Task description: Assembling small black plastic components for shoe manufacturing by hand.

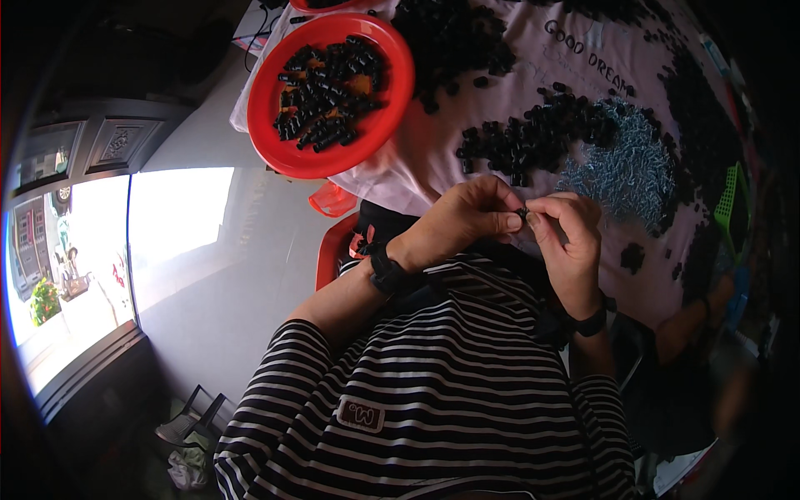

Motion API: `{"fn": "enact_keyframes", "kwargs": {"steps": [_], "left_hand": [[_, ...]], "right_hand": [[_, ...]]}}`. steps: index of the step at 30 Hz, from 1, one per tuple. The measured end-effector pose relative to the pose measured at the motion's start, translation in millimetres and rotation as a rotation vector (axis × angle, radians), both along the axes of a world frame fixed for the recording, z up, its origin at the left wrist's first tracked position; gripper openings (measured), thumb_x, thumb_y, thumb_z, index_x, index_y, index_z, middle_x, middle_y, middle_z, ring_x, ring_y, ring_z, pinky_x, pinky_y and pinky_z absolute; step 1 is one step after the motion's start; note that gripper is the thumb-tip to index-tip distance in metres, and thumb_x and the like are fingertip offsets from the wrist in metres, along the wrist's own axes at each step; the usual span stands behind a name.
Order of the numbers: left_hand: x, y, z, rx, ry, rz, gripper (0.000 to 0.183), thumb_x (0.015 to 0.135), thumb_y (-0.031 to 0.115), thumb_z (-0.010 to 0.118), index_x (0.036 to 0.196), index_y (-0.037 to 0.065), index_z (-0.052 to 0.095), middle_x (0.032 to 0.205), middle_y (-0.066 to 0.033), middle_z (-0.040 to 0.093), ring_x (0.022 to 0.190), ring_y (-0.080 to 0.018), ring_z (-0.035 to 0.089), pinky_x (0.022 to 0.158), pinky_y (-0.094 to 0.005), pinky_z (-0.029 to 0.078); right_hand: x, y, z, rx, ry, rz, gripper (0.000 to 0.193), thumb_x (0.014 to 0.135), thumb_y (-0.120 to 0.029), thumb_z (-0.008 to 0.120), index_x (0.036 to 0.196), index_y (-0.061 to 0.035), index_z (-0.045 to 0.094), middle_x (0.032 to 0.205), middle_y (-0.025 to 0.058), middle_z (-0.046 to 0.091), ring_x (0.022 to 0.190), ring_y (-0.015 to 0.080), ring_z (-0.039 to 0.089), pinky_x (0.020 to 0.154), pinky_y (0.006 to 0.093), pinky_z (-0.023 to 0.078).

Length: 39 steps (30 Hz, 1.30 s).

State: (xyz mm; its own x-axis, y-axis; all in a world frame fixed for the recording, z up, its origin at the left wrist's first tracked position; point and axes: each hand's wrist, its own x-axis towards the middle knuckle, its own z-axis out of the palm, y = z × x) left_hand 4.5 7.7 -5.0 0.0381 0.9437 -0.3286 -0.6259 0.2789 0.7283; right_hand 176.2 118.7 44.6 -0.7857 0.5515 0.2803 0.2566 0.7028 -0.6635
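My left hand [467,212] and my right hand [571,237] meet over the near edge of the cloth. Thumb and fingers of both are pinched around one small black part [522,213], mostly covered by the fingertips. Just beyond them lies a heap of short black cylindrical pieces [508,143]. To its right spreads a pile of thin blue-grey pieces that look like small screws [629,171]. A round red tray [393,125] at the far left holds many ribbed black cylindrical parts [321,100].
A pale pink cloth [517,92] covers the work surface. Larger black heaps [446,42] lie at the back. A green perforated basket [733,204] stands at the right, near another person's arm [687,329]. A red chair [329,254] is left of me.
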Motion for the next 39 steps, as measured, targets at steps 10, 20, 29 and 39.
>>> {"fn": "enact_keyframes", "kwargs": {"steps": [10, 20, 29, 39], "left_hand": [[4, 1, -11, 0.06, 0.079, 0.012, 0.027, 0.098, 0.012, 0.073, 0.121, 0.0, 0.066, 0.109, -0.003, 0.07, 0.099, -0.0092, 0.066, 0.09, -0.0246, 0.054], [5, 2, -4, -0.025, 0.279, 0.0, 0.027, 0.097, 0.014, 0.074, 0.117, -0.001, 0.066, 0.107, -0.0033, 0.07, 0.094, -0.0098, 0.067, 0.086, -0.0246, 0.056], [1, 2, -4, -0.011, 0.248, 0.036, 0.026, 0.097, 0.013, 0.074, 0.117, -0.002, 0.066, 0.106, -0.0044, 0.071, 0.096, -0.0109, 0.067, 0.087, -0.0251, 0.055], [2, 2, -7, 0.015, 0.186, 0.096, 0.026, 0.094, 0.012, 0.077, 0.114, -0.003, 0.069, 0.098, -0.003, 0.07, 0.089, -0.0089, 0.065, 0.081, -0.025, 0.054]], "right_hand": [[-1, -4, 0, -0.092, 0.009, -0.039, 0.018, 0.088, 0.003, 0.072, 0.103, -0.0069, 0.071, 0.096, 0.0037, 0.069, 0.092, 0.0205, 0.064, 0.094, 0.0349, 0.041], [0, -5, -12, -0.176, 0.029, -0.062, 0.019, 0.087, 0.007, 0.072, 0.104, -0.003, 0.071, 0.095, 0.0061, 0.069, 0.088, 0.02, 0.064, 0.08, 0.0308, 0.048], [-1, 1, -14, -0.314, 0.094, -0.017, 0.021, 0.088, 0.006, 0.073, 0.107, -0.0026, 0.076, 0.094, 0.0054, 0.069, 0.08, 0.0169, 0.064, 0.072, 0.0291, 0.05], [-3, 19, -19, -0.186, 0.063, -0.015, 0.029, 0.088, 0.007, 0.07, 0.114, -0.0051, 0.076, 0.094, 0.0069, 0.069, 0.085, 0.0214, 0.065, 0.077, 0.0344, 0.05]]}}
